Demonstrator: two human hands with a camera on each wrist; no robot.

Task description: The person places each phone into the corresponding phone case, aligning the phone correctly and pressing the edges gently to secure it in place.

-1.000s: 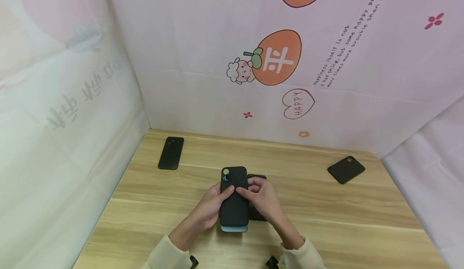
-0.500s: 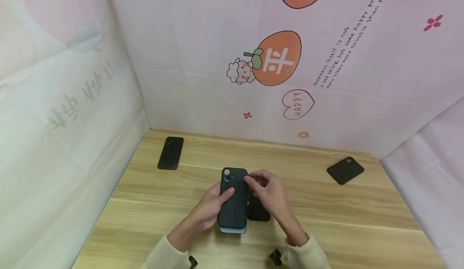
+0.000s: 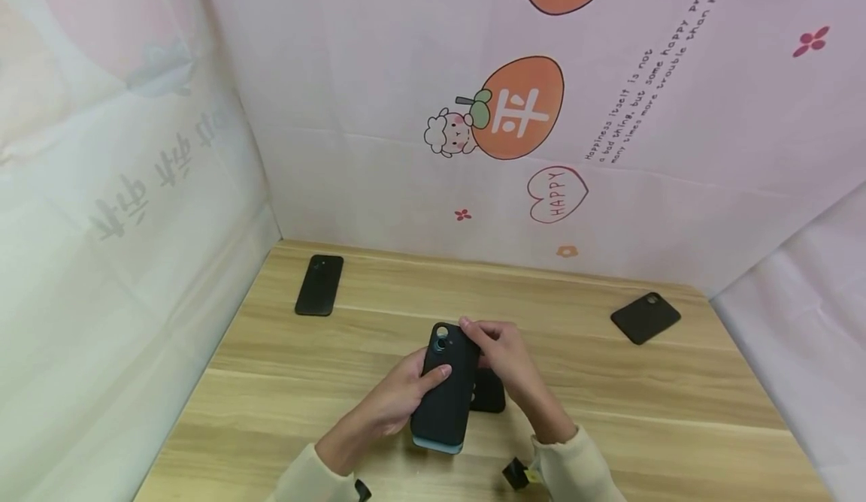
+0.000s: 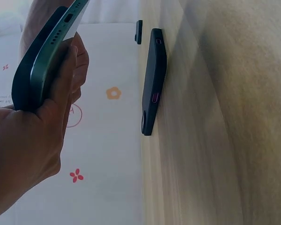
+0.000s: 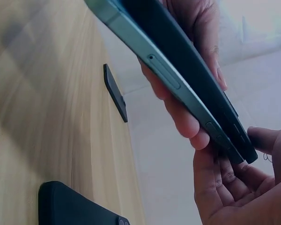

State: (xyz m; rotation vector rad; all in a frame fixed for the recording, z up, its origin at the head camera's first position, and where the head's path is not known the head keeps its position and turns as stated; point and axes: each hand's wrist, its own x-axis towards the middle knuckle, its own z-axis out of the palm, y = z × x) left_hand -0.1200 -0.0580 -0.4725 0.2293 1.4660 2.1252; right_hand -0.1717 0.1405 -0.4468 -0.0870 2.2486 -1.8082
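Now that your right hand [image 3: 506, 358] is further up, pinching the far corner of the black case [image 3: 449, 397], your left hand [image 3: 404, 391] grips it over the pale-blue phone [image 3: 438, 446] between them, offset edges suggesting an unfinished fit.

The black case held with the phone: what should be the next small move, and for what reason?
Perhaps the right hand, at the upper corner, should ease the black case slightly down along the phone while the left hand steadies both: in the head view the phone's lower end sticks out below the case, and the right wrist view shows the phone's side uncovered.
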